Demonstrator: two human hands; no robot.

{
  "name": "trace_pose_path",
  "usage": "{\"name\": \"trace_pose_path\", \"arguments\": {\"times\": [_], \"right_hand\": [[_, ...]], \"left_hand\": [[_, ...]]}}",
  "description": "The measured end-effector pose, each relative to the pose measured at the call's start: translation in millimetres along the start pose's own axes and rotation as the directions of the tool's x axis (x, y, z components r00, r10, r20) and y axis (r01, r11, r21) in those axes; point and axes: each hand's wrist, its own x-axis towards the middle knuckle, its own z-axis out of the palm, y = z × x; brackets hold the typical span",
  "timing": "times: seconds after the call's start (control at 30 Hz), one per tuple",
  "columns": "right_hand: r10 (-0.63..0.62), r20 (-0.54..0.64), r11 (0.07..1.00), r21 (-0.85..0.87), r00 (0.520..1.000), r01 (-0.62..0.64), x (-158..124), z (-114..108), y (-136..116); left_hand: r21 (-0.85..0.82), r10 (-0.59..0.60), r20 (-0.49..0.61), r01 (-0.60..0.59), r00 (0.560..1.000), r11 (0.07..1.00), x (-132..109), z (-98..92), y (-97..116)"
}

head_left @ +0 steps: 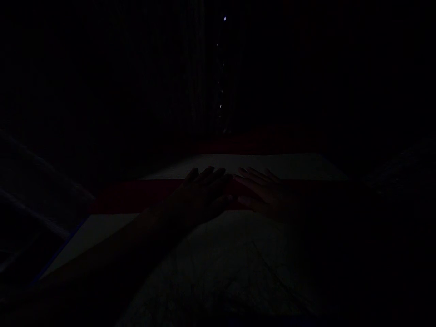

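Note:
The picture is very dark. My left hand reaches in from the lower left and lies palm down with its fingers stretched out. Across from it, my right hand also rests flat, fingers extended, the fingertips of the two hands close together. Beneath both runs a dark red band on a pale flat surface. Neither hand appears to hold anything. The right forearm is lost in shadow.
Beyond the hands a pale strip crosses the surface, with a darker red strip behind it. A blue edge borders the left side. Small bright spots show in the dark background. Faint grey shapes at both sides cannot be made out.

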Motion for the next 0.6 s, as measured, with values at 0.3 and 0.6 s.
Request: {"name": "trace_pose_path", "arguments": {"times": [0.3, 0.6], "right_hand": [[0.014, 0.001, 1.000, 0.010, 1.000, -0.014, 0, 1, 1], [0.001, -0.007, 1.000, -0.007, 1.000, -0.001, 0, 0, -2]], "left_hand": [[0.020, 0.006, -0.004, -0.006, 1.000, 1.000, 0, 0.8, 1], [0.050, 0.056, -0.067, -0.053, 0.996, 0.997, 1, 11.1, -7]]}}
